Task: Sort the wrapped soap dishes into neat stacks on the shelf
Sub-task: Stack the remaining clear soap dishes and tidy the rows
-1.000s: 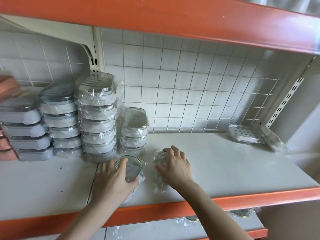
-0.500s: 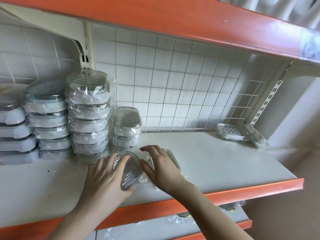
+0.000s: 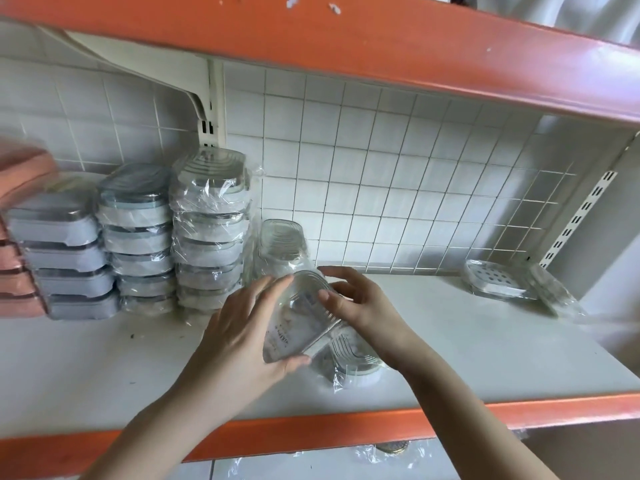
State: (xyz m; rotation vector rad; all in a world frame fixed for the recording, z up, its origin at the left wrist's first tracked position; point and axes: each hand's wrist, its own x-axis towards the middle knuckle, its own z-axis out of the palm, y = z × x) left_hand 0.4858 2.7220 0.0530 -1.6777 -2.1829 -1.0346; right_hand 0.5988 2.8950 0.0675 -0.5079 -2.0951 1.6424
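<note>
My left hand (image 3: 239, 336) grips a clear wrapped soap dish (image 3: 298, 323), tilted up off the shelf with its labelled underside facing me. My right hand (image 3: 363, 306) touches the dish's right edge with bent fingers. Under my right wrist a second wrapped dish (image 3: 353, 358) lies on the white shelf (image 3: 485, 348). Behind my hands stands a short stack of clear dishes (image 3: 282, 247). Left of it rise taller stacks: a white one (image 3: 211, 230), a blue-grey one (image 3: 136, 237), a lilac one (image 3: 65, 258) and a pink one (image 3: 14, 271) at the frame edge.
Two loose wrapped clear dishes (image 3: 502, 284) lie at the shelf's back right corner by the slotted upright (image 3: 575, 220). An orange shelf (image 3: 346, 39) hangs close overhead. The orange front lip (image 3: 311, 431) runs below my arms. More wrapped items show on the lower shelf (image 3: 391, 448).
My left hand has lifted its dish off the shelf and tipped it up. My right hand has left the other dish and moved onto the raised one.
</note>
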